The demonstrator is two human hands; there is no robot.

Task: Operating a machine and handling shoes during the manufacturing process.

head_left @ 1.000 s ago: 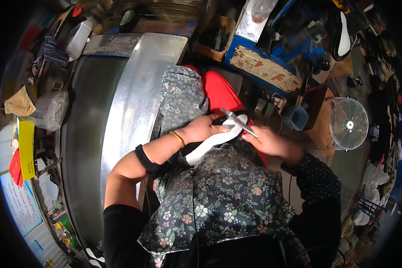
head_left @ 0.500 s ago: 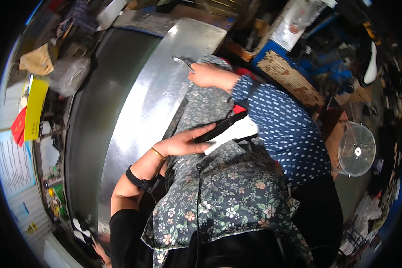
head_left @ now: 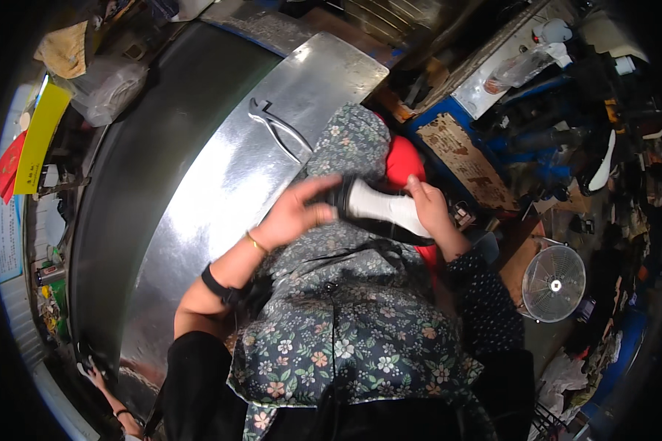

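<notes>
A black shoe (head_left: 399, 234) with a white underside (head_left: 382, 206) lies across my lap, sole side up. My right hand (head_left: 432, 213) grips its right end, thumb over the white surface. At the other end, my left hand (head_left: 294, 217) has its fingers apart, slightly smeared by motion, close against the black edge; whether they touch it is hard to see. Steel pincers (head_left: 279, 131) rest on the shiny metal tabletop (head_left: 191, 195), beyond my left hand. A floral apron (head_left: 368, 323) covers my lap beneath the shoe.
A dark belt-like surface (head_left: 136, 162) runs along the left of the metal top. Something red (head_left: 404, 160) sits beside my knee. At right stand a fan (head_left: 554, 284) and a blue-framed box (head_left: 463, 147). Another person's arm (head_left: 114, 400) shows at lower left.
The pincers have left my right hand and now lie on the metal top. That hand has come back to grip the shoe, which has turned. My left hand's fingers have spread.
</notes>
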